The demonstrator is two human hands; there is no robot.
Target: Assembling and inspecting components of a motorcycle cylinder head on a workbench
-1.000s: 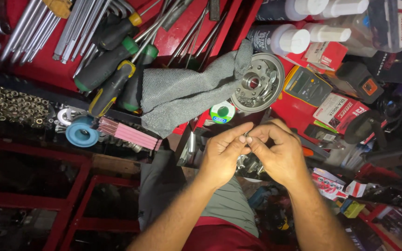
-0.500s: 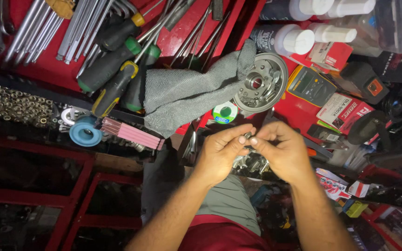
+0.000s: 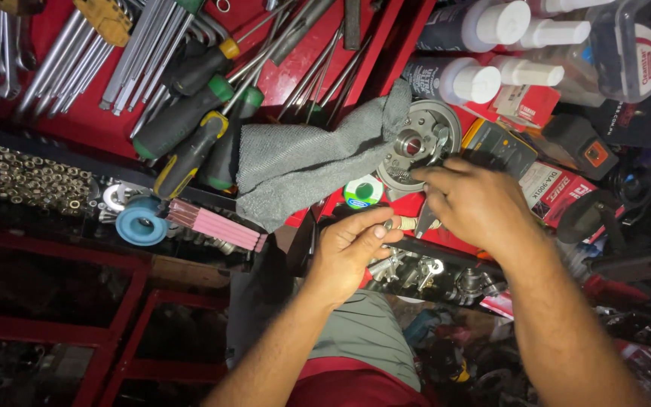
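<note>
- We see a small metal part (image 3: 388, 224) pinched between the thumb and forefinger of the left hand (image 3: 348, 252), held above the front edge of the red tool drawer (image 3: 92, 120); it is too small to tell its exact shape
- The left hand is curled, palm up, fingers pressed to the thumb on that small piece
- The right hand (image 3: 472, 203) is apart from the left, reaching up and away with fingers loosely bent; its fingertips (image 3: 422, 175) touch the lower edge of a round metal hub (image 3: 420, 143); we cannot tell whether it grips anything
- The round metal hub lies on the red drawer, partly on a grey cloth (image 3: 303, 162) that spreads to its left
- Just below the cloth sits a small green and white roll (image 3: 362, 193)
- Under both hands, a dark tray holds loose metal fittings (image 3: 423, 271)
- To the left of the cloth lie screwdrivers (image 3: 186, 113) with black, green and yellow handles, and further up a row of long hex keys (image 3: 62, 60)
- At far left we see a heap of brass nuts (image 3: 32, 185), a blue ring (image 3: 141, 224) and a pink strip (image 3: 216, 224)
- At upper right stand white-capped bottles (image 3: 484, 53), with a yellow-edged meter (image 3: 495, 147) near the right hand
</note>
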